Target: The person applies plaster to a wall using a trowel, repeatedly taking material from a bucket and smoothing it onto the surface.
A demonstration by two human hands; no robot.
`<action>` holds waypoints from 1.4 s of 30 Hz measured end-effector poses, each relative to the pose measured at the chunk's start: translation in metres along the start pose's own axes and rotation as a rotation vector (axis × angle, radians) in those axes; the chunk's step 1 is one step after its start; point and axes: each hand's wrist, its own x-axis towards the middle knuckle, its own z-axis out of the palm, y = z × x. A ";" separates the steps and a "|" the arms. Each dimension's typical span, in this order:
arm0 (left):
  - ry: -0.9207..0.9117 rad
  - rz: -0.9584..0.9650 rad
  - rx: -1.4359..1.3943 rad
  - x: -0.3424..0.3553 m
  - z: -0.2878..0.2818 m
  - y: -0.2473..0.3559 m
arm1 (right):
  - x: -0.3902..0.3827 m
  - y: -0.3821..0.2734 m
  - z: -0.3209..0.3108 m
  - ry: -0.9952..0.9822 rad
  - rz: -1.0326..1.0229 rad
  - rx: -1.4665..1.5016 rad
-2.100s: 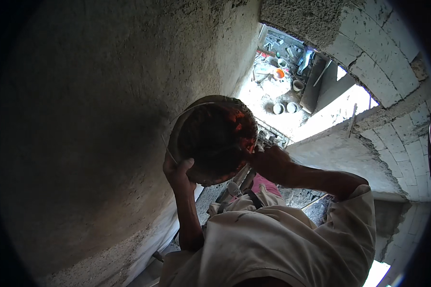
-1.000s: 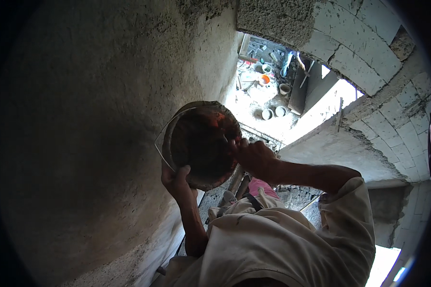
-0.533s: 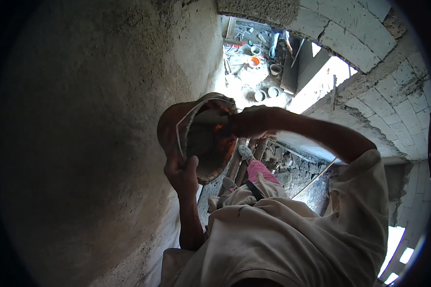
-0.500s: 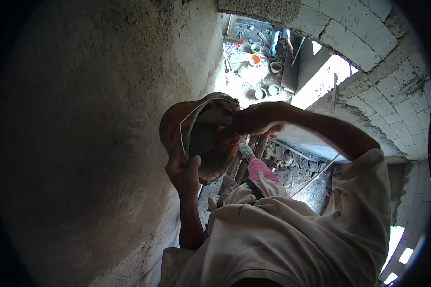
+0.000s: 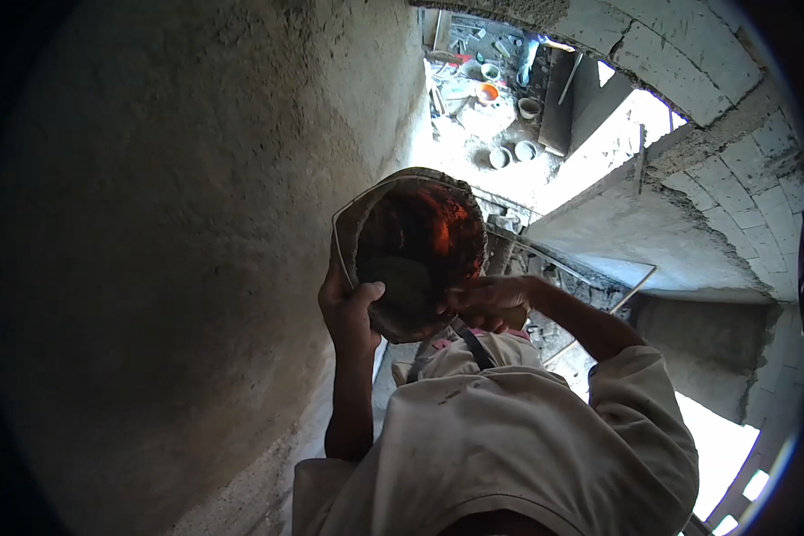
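Note:
A mortar-crusted bucket (image 5: 463, 192), orange inside, is tilted so that its mouth faces me. Grey wet mortar (image 5: 400, 284) lies inside at its lower left. My left hand (image 5: 352, 317) grips the bucket's left rim, thumb over the edge, beside the thin wire handle (image 5: 334, 234). At the lower right of the mouth is my right hand (image 5: 487, 302), fingers curled at the rim. A short brownish piece shows under that palm; what it belongs to is hidden.
A rough plastered wall (image 5: 196, 223) rises close on my left. Far below, several buckets (image 5: 500, 157) and an orange tub (image 5: 487, 93) stand on a bright floor, with a person (image 5: 529, 58) partly visible. A block wall (image 5: 679, 67) curves along the right; a thin stick (image 5: 634, 290) leans below it.
My right hand has come down from the bucket's upper right to its lower right. The bucket has turned more toward me, showing more of its inside.

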 end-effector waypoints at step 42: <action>0.636 -0.052 -0.036 -0.008 -0.111 -0.099 | 0.029 -0.477 0.056 1.680 -1.178 -1.159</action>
